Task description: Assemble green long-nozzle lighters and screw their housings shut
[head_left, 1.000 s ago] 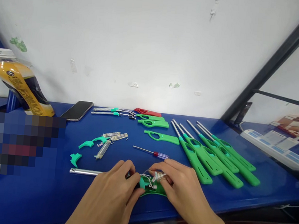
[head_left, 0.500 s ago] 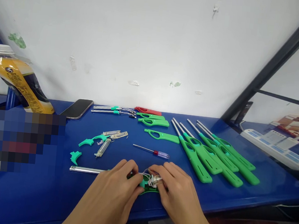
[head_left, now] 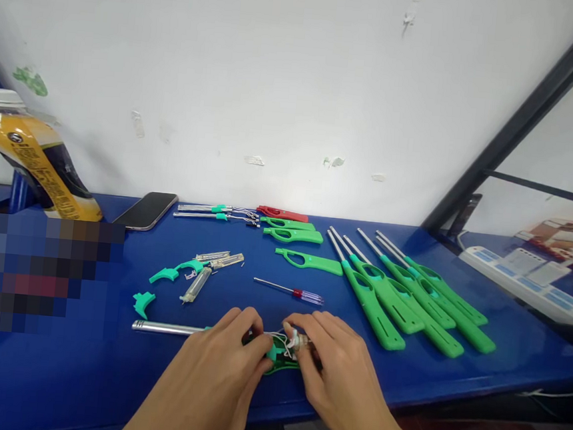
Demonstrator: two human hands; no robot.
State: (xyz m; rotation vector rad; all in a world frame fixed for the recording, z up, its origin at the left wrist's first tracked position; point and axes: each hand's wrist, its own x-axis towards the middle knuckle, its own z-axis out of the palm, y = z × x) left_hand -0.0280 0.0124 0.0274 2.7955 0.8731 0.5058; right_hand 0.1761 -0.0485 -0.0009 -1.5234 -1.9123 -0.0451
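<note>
Near the front edge of the blue table lies an opened green lighter body (head_left: 283, 367), its metal tube (head_left: 169, 328) pointing left. White wires (head_left: 280, 337) loop out of it between my hands. My left hand (head_left: 226, 363) is closed, thumb and fingers pinching the lighter's teal part (head_left: 273, 353). My right hand (head_left: 336, 366) is closed on a small clear fuel tank (head_left: 300, 341) with a white top, held at the right part of the body; its far end is hidden by the fingers.
Behind my hands lies a screwdriver (head_left: 290, 290). Clear tanks (head_left: 196, 285) and teal pieces (head_left: 143, 303) lie left, assembled green lighters (head_left: 382, 317) right. Farther back are green shells (head_left: 312, 262), a red shell (head_left: 284, 214), metal tubes (head_left: 199, 215), a phone (head_left: 147, 211) and a bottle (head_left: 40, 160).
My right thumb and index finger have shifted slightly on the clear tank, which has tilted a little and shows more of its white top. My left hand has hardly moved.
</note>
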